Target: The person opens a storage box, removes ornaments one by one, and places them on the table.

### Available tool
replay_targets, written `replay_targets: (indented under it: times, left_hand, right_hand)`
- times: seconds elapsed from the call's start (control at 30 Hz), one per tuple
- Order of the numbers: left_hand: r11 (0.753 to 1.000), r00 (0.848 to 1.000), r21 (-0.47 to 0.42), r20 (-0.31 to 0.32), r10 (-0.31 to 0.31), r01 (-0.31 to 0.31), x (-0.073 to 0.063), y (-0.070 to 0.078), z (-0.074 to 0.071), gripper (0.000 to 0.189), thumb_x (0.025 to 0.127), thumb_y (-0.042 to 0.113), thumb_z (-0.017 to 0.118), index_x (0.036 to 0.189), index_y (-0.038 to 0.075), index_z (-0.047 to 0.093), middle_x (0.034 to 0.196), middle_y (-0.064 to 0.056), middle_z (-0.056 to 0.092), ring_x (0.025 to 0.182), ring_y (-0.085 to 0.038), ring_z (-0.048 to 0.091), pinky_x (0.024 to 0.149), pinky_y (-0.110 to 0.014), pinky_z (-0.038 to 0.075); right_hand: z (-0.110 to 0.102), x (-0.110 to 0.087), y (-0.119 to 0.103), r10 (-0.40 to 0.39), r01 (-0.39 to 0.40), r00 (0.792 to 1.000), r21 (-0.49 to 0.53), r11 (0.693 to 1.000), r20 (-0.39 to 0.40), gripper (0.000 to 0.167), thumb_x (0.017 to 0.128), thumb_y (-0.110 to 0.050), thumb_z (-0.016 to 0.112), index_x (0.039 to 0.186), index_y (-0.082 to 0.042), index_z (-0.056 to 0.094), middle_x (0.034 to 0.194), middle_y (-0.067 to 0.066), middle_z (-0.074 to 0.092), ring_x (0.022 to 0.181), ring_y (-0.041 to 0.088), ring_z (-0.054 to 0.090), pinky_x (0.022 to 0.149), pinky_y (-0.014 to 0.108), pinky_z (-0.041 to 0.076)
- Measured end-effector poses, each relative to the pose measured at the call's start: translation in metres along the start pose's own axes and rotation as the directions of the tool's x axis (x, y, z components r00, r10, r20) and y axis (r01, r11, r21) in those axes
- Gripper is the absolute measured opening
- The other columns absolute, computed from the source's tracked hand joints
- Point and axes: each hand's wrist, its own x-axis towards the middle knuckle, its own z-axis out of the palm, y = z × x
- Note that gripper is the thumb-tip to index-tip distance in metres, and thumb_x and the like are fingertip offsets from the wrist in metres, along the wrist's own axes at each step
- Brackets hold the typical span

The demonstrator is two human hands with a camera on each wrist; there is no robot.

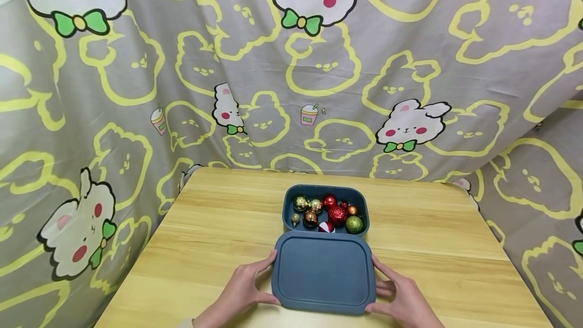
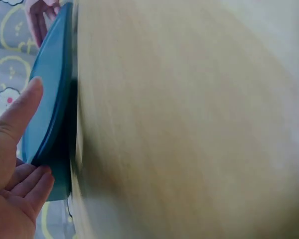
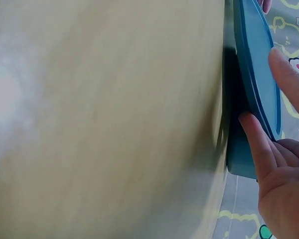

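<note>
A dark blue-grey rectangular lid [image 1: 324, 272] with rounded corners is held between both hands, just in front of the box. My left hand [image 1: 243, 287] grips its left edge, thumb near the front corner and fingers along the side. On the opposite edge, my right hand [image 1: 403, 295] holds it the same way. In both wrist views the lid [image 2: 50, 89] is raised off the tabletop. Behind it stands a matching open box [image 1: 366, 205], its front partly covered by the lid. Inside lie several Christmas baubles: a red one [image 1: 337, 214], a green one [image 1: 354, 224], a gold one [image 1: 301, 203] and others.
The box rests on a light wooden table [image 1: 218, 221], toward its back edge. A grey curtain [image 1: 255, 65] with yellow outlines and white cartoon rabbits hangs behind and along both sides of the table.
</note>
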Motion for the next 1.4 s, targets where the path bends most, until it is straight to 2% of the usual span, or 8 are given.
replay_targets:
  times: [0.13, 0.3, 0.43, 0.63, 0.77, 0.9, 1.23, 1.4]
  left_hand:
    - [0.998, 1.000, -0.065, 0.009, -0.025, 0.025, 0.002, -0.002, -0.001, 0.107, 0.061, 0.037, 0.098, 0.148, -0.004, 0.051, 0.140, -0.019, 0.061, 0.116, -0.033, 0.070, 0.097, -0.042, 0.057]
    - [0.996, 1.000, -0.080, 0.004, -0.025, 0.025, 0.004, -0.003, -0.002, 0.107, 0.060, 0.032, 0.099, 0.148, -0.005, 0.050, 0.139, -0.020, 0.062, 0.113, -0.032, 0.072, 0.096, -0.041, 0.058]
    - [0.995, 1.000, -0.095, 0.000, -0.021, 0.021, 0.004, -0.004, -0.002, 0.108, 0.060, 0.030, 0.099, 0.148, -0.005, 0.049, 0.137, -0.019, 0.065, 0.113, -0.031, 0.073, 0.096, -0.040, 0.058]
    - [0.995, 1.000, -0.098, 0.008, -0.027, 0.028, 0.007, -0.007, 0.000, 0.111, 0.059, 0.034, 0.099, 0.149, -0.006, 0.049, 0.134, -0.013, 0.068, 0.112, -0.023, 0.072, 0.101, -0.041, 0.056]
    - [0.995, 0.999, -0.089, 0.032, -0.043, 0.046, 0.009, -0.009, 0.001, 0.112, 0.058, 0.034, 0.100, 0.150, -0.004, 0.048, 0.131, -0.006, 0.067, 0.110, -0.015, 0.071, 0.104, -0.042, 0.054]
    - [0.996, 0.997, -0.079, 0.055, -0.048, 0.052, 0.011, -0.010, 0.001, 0.113, 0.057, 0.034, 0.100, 0.150, -0.004, 0.048, 0.129, -0.003, 0.066, 0.108, -0.011, 0.070, 0.105, -0.045, 0.053]
    - [0.994, 0.992, -0.072, 0.104, -0.075, 0.083, 0.014, -0.015, 0.002, 0.115, 0.061, 0.043, 0.098, 0.152, -0.004, 0.046, 0.130, -0.003, 0.065, 0.110, -0.012, 0.068, 0.106, -0.041, 0.053]
    - [0.988, 0.987, -0.110, 0.129, -0.096, 0.110, 0.015, -0.016, 0.003, 0.117, 0.060, 0.040, 0.099, 0.152, -0.006, 0.044, 0.123, -0.001, 0.063, 0.107, -0.013, 0.064, 0.100, -0.034, 0.055]
  right_hand:
    - [0.000, 0.001, 0.000, 0.040, -0.040, 0.999, 0.062, 0.997, 0.009, 0.110, 0.073, -0.020, 0.094, 0.160, 0.003, 0.031, 0.151, 0.041, 0.040, 0.101, 0.017, 0.077, 0.083, 0.026, 0.062]
    - [0.001, 0.002, 0.000, 0.097, -0.098, 0.995, 0.120, 0.988, 0.015, 0.107, 0.073, -0.012, 0.094, 0.160, 0.002, 0.032, 0.157, 0.040, 0.030, 0.098, 0.019, 0.077, 0.081, 0.029, 0.062]
    - [0.000, 0.004, 0.001, 0.072, -0.072, 0.997, 0.120, 0.990, 0.008, 0.105, 0.074, -0.010, 0.093, 0.159, 0.004, 0.033, 0.155, 0.042, 0.032, 0.095, 0.016, 0.077, 0.080, 0.029, 0.062]
    - [-0.001, 0.006, 0.006, -0.001, 0.001, 1.000, 0.094, 0.996, 0.005, 0.103, 0.075, -0.008, 0.092, 0.159, 0.004, 0.033, 0.144, 0.043, 0.045, 0.087, 0.015, 0.077, 0.075, 0.030, 0.063]
    - [-0.002, 0.008, 0.009, 0.008, -0.010, 1.000, 0.089, 0.996, 0.018, 0.103, 0.075, -0.006, 0.092, 0.158, 0.005, 0.033, 0.142, 0.042, 0.045, 0.084, 0.014, 0.077, 0.074, 0.030, 0.063]
    - [-0.002, 0.011, 0.010, 0.020, -0.021, 1.000, 0.052, 0.998, 0.020, 0.102, 0.073, -0.006, 0.092, 0.157, 0.006, 0.035, 0.139, 0.039, 0.049, 0.083, 0.012, 0.075, 0.074, 0.029, 0.063]
    - [-0.005, 0.019, 0.014, -0.034, 0.034, 0.999, -0.106, 0.994, -0.001, 0.103, 0.068, -0.015, 0.096, 0.152, 0.010, 0.042, 0.131, 0.022, 0.060, 0.083, 0.005, 0.064, 0.073, 0.024, 0.059]
    - [-0.005, 0.021, 0.016, -0.078, 0.078, 0.997, -0.103, 0.992, 0.003, 0.101, 0.067, -0.013, 0.096, 0.150, 0.011, 0.043, 0.125, 0.019, 0.061, 0.082, 0.006, 0.062, 0.071, 0.024, 0.057]
